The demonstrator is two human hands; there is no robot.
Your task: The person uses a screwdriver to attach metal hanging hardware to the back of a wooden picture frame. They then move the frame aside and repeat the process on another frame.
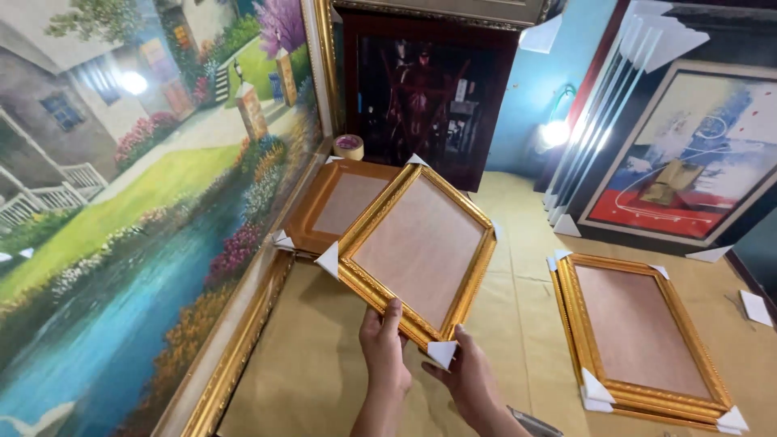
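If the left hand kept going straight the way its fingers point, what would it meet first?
The left hand already touches the gold frame it holds; straight on lies that frame's brown backing panel, though depth is hard to judge.

A flat surface covered with tan brown paper sheeting [518,267] carries everything here. Directly on it, at the right, lies a stack of rectangular gold-moulded picture frames with pinkish-brown backing boards and white cardboard corner protectors [643,336]; toward the back left lies a copper-orange rectangular frame with the same kind of backing [328,206], and just behind that stands a small roll of tape [349,146]. Loose white cardboard corner pieces [756,307] lie near the right edge, and a large gilt-framed landscape painting of a river and garden [121,243] rests its lower edge on the paper along the left side.
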